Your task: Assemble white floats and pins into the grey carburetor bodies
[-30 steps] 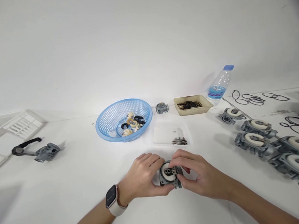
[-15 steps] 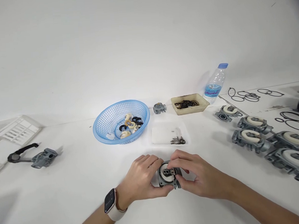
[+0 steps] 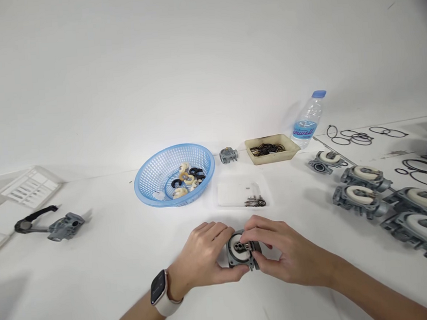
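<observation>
A grey metal carburetor body (image 3: 232, 263) sits low in the middle, its open face turned up. Inside it lies a white C-shaped float (image 3: 242, 256), with a small metal hinge piece at the right. Wearing a watch, my left hand (image 3: 205, 255) is closed around the body's left side, thumb at the near edge. My right hand (image 3: 278, 250) is closed at the right side, its index fingertip and thumb at the float's hinge end. Those fingertips partly hide the hinge. Just beyond is a shallow white tray (image 3: 230, 194) with small metal parts.
A blue basket (image 3: 142, 187) contains white and black floats. Behind stand another carburetor (image 3: 228, 154), a box (image 3: 274, 159) of black rings and a water bottle (image 3: 308, 121). Several carburetors with floats (image 3: 358, 201) line the right. At left lies a carburetor (image 3: 65, 227) beside a black-handled tool (image 3: 27, 221).
Both hands keep their hold on the carburetor. My right fingertips have shifted very slightly at the hinge end. The whole view has moved a little.
</observation>
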